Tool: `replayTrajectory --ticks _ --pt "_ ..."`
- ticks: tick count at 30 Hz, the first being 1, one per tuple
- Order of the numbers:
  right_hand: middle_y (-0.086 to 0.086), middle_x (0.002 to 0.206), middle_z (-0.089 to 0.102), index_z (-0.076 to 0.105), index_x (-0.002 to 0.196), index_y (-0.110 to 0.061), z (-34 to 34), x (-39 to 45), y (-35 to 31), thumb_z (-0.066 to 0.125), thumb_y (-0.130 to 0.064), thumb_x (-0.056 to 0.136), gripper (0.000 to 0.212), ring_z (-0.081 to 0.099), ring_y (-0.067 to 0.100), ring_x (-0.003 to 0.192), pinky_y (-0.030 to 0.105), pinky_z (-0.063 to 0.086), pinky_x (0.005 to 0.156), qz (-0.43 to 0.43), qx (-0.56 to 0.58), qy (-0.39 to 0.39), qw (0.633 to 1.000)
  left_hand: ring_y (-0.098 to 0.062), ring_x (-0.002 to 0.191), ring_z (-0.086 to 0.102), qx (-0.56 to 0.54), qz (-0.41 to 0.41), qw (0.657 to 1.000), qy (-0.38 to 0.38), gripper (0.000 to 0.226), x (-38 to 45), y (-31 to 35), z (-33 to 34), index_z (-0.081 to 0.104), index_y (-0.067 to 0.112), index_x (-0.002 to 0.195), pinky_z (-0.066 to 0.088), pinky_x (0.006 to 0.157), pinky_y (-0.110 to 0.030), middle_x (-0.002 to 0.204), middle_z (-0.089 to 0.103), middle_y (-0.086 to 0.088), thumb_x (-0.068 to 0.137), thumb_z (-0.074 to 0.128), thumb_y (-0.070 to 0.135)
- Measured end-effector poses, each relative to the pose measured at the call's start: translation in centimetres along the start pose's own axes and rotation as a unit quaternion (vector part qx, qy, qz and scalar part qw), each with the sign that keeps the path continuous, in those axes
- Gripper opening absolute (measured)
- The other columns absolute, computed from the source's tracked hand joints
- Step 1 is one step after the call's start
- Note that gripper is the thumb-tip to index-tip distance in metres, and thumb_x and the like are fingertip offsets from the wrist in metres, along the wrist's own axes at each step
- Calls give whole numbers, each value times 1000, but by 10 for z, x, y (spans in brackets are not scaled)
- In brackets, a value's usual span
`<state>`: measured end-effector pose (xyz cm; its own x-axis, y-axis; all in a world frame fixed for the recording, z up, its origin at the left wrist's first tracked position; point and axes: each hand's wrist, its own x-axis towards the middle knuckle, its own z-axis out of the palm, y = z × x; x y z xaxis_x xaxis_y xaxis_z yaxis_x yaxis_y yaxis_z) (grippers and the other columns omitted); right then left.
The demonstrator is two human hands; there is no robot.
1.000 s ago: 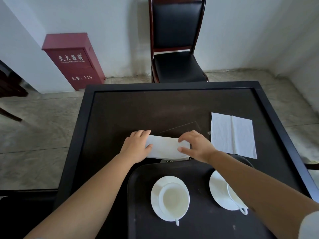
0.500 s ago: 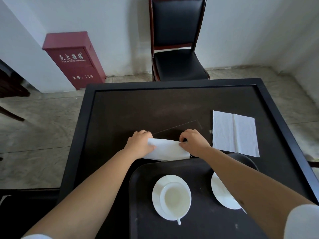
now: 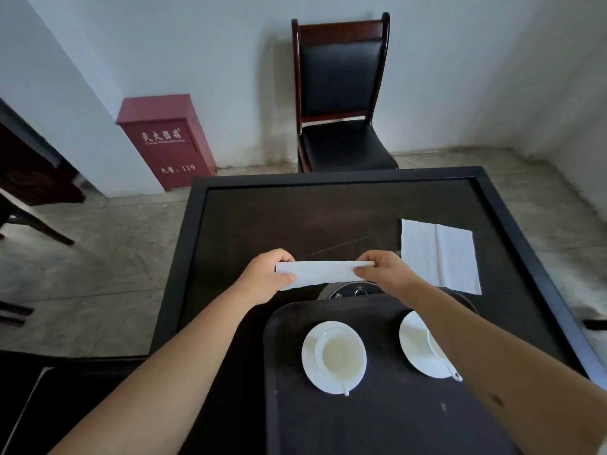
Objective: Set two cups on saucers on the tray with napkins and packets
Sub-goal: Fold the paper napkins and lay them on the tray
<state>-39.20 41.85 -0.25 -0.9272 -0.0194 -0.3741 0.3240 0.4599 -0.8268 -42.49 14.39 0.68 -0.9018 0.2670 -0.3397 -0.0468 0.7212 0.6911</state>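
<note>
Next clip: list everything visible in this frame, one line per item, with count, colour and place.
folded napkin: 1, white, held up over the table between both hands
flat napkin: 1, white, on the table, right side
tray: 1, black, near edge of the table
left cup: 1, white, on the left saucer
left saucer: 1, white, middle of the tray
right cup: 1, white, on the right saucer, partly hidden by the forearm
right saucer: 1, white, right part of the tray
round device: 1, dark, behind the tray, partly hidden
table: 1, black
chair: 1, black and reddish brown, beyond the table
cabinet: 1, red, by the wall
left hand: pinches the folded napkin's left end
right hand: pinches its right end
</note>
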Motion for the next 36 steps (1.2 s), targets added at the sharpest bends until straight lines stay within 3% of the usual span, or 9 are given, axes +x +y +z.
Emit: replayTrajectory --ticks 5,10,16,20,24,26,30,33,36 --pt "1 83 68 68 86 -16 10 -59 -26 65 -19 92 7 64 18 79 23 50 64 -8 103 31 994 -10 86 67 -142 -17 990 -14 15 -58 15 -14 64 30 93 58 69 -31 94 68 8 84 71 20" --pt "21 102 70 68 105 3 26 -120 -36 65 -6 90 18 66 34 93 48 52 88 1 233 -3 973 -15 86 71 -298 -45 953 -35 21 -124 19 -10 67 30 94 61 70 -38 95 72 2 79 73 16" --pt "16 98 71 69 101 -3 52 -187 -29 68 -12 89 15 67 30 91 49 54 86 30 257 5 966 -31 104 69 -499 -144 854 -38 32 -198 9 19 60 12 123 58 82 -44 119 68 -14 92 67 16" --pt "12 95 73 72 97 -9 69 -224 -15 69 -18 89 12 70 25 84 41 59 69 48 260 19 964 -31 99 71 -502 -213 837 -57 27 -238 -4 37 68 9 114 58 82 -45 108 74 -13 91 69 22" --pt "13 96 73 72 95 -8 86 -256 -1 66 -25 92 19 68 23 79 31 52 55 74 255 39 963 -29 94 73 -520 -203 829 -39 18 -265 -15 49 67 11 106 58 71 -44 105 75 -13 90 69 18" --pt "15 100 73 72 95 -8 95 -267 5 66 -25 92 19 69 27 83 35 54 59 83 258 57 961 -30 96 72 -550 -187 813 -40 15 -275 -20 52 67 13 106 58 71 -46 108 73 -14 90 68 14" --pt "14 99 73 73 95 -11 113 -285 12 66 -26 92 17 68 35 97 53 57 84 81 269 86 956 -32 104 70 -582 -189 785 -94 30 -294 -32 62 63 16 121 57 75 -46 114 72 -14 91 68 17" --pt "10 98 73 72 95 -14 122 -295 14 65 -28 93 16 68 32 97 52 56 86 86 266 113 953 -31 108 68 -588 -218 766 -143 34 -305 -38 71 64 9 124 58 80 -43 119 70 -14 93 64 23" --pt "7 98 74 72 94 -17 128 -302 19 65 -28 92 14 69 29 96 50 58 83 98 269 126 950 -28 100 72 -575 -255 767 -131 31 -313 -41 80 64 11 120 59 72 -40 112 73 -11 92 67 23"
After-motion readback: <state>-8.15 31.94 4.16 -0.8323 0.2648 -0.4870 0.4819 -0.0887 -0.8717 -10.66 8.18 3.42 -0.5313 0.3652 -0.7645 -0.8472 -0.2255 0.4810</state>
